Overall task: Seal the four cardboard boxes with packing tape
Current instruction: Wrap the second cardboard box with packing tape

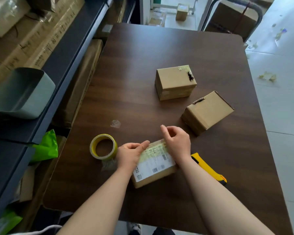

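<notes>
A flat cardboard box (155,168) with a white shipping label and a yellowish tape strip across its far end lies near the front of the dark wooden table (176,53). My left hand (131,153) holds the box's left far corner, thumb pressed on the tape. My right hand (176,141) rests on the far right end of the box with its fingers curled over the tape. A roll of yellow packing tape (103,147) lies just left of my left hand. Two more closed boxes stand farther back, one (175,82) mid-table and one (207,111) tilted at the right.
A yellow utility knife (209,168) lies right of the labelled box, partly under my right forearm. A scrap of clear tape (115,123) lies on the table. Shelves with cartons and a grey bin (22,94) run along the left. A chair with a box (234,17) stands beyond the table.
</notes>
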`<state>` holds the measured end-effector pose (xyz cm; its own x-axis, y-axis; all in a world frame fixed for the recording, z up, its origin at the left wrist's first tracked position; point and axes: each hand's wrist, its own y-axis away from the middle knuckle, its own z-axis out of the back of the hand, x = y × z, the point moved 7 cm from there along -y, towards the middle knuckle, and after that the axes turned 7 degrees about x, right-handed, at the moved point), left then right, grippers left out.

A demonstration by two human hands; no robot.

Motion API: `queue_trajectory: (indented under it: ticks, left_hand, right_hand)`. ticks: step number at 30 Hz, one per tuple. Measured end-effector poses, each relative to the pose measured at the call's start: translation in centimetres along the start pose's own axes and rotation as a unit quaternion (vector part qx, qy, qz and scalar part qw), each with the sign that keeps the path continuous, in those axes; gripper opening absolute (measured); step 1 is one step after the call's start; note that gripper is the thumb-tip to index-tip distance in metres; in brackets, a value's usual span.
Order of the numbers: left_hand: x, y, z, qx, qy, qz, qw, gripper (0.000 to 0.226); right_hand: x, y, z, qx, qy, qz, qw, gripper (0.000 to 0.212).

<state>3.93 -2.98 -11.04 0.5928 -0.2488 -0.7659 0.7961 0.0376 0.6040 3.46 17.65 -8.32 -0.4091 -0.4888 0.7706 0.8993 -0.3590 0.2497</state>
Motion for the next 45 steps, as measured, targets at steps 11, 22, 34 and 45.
queue_trajectory:
  ticks: [11, 22, 34, 45]
  left_hand:
    - [-0.6, 3.3, 0.3, -0.001, -0.138, -0.033, 0.99, 0.043]
    - [-1.1, 4.7, 0.3, 0.117, -0.106, -0.025, 0.987, 0.035]
    - [-8.6, 8.7, 8.6, -0.032, 0.068, -0.096, 0.993, 0.03]
    - [-9.3, 20.8, 20.1, -0.251, 0.289, -0.162, 0.91, 0.022]
  right_hand:
    - [-3.5, 9.8, 1.3, -0.048, -0.179, -0.138, 0.973, 0.065]
    - [-1.0, 11.5, -2.1, 0.073, -0.197, -0.144, 0.967, 0.085]
    - [10.9, 9.2, -0.6, 0.171, -0.225, -0.017, 0.959, 0.076]
    - [25.5, 14.9, -3.9, 0.375, -0.172, 0.173, 0.894, 0.082]
